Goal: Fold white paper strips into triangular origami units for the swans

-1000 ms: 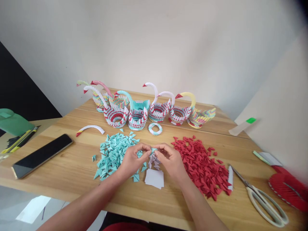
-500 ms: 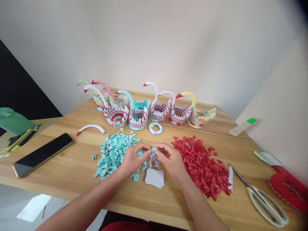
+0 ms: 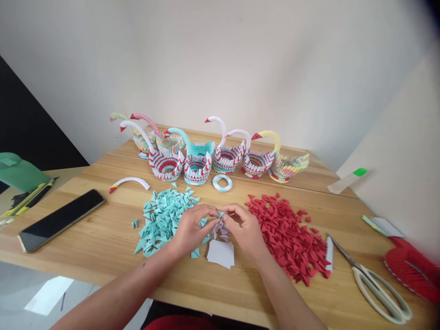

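Between both hands is a small turquoise folded paper piece [image 3: 221, 214]. My left hand [image 3: 194, 225] pinches its left side, fingers closed, and my right hand [image 3: 242, 224] grips its right side with thumb and fingers. Just below the fingertips lies a small heap of pale lilac folded pieces [image 3: 220, 230], partly covered by the hands. Closer to me rests a stack of white paper slips [image 3: 220, 254]. A pile of turquoise folded triangles [image 3: 161, 220] spreads beside my left hand. To the right of my right hand is a pile of red folded triangles [image 3: 288, 233].
Several paper swans [image 3: 167, 160] stand along the back. Before them lie a turquoise-and-white paper ring [image 3: 222, 183] and a curved white swan neck [image 3: 134, 179]. A phone [image 3: 62, 220] lies at left; scissors [image 3: 374, 284] and a red paper form [image 3: 412, 270] are at right.
My fingers have shifted slightly around the turquoise piece, which sits a little further right and shows less of itself. The things on the table stay where they were.
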The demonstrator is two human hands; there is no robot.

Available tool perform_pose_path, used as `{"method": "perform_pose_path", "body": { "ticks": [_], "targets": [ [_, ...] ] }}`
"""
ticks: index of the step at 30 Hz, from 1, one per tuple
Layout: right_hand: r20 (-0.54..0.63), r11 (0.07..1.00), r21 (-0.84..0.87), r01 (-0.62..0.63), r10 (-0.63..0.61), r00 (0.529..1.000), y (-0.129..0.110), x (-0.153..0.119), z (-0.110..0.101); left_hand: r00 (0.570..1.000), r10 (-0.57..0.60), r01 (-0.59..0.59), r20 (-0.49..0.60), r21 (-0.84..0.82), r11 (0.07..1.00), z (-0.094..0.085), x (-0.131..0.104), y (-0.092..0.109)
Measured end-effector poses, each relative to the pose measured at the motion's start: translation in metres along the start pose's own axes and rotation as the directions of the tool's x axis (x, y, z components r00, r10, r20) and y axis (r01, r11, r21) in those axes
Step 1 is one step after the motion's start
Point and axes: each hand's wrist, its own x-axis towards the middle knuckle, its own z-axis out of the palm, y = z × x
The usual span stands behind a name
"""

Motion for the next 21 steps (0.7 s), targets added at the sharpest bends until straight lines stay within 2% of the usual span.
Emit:
{"method": "perform_pose_path", "body": {
  "ticks": [3, 7, 13, 21],
  "targets": [
    [-0.017, 0.999, -0.039, 0.029, -0.03, 0.999, -0.003, 0.0, 0.0, 0.997, 0.074, -0.073, -0.009, 0.063, 0.995, 0.002, -0.003, -0.004],
    [-0.022, 0.999, -0.001, -0.051, 0.051, 0.998, -0.001, 0.0, 0.001, 0.986, 0.166, -0.163, -0.008, 0.168, 0.972, 0.004, -0.005, -0.006],
    [0.012, 0.994, 0.059, -0.094, 0.093, 0.996, 0.0, -0.002, 0.005, 0.988, 0.156, -0.146, -0.012, 0.286, 0.947, 0.006, -0.006, -0.003],
    [-0.039, 0.97, -0.227, 0.087, -0.098, 0.994, 0.003, -0.003, 0.01, 0.979, 0.2, -0.197, 0.027, 0.331, 0.923, 0.008, -0.008, -0.003]
  ]
}}
